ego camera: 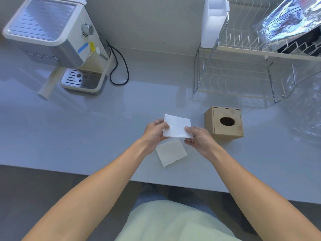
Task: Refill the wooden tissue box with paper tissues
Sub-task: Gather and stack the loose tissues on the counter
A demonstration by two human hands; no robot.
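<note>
A folded white paper tissue is held above the counter between both hands. My left hand pinches its left edge and my right hand pinches its lower right corner. Under the hands a second folded tissue lies flat on the grey counter. The wooden tissue box stands just right of my right hand, a cube with a dark oval opening in its top; nothing shows through the opening.
A cream espresso machine with a black cord stands at the back left. A wire dish rack with a white holder fills the back right. The counter's front edge runs below my forearms.
</note>
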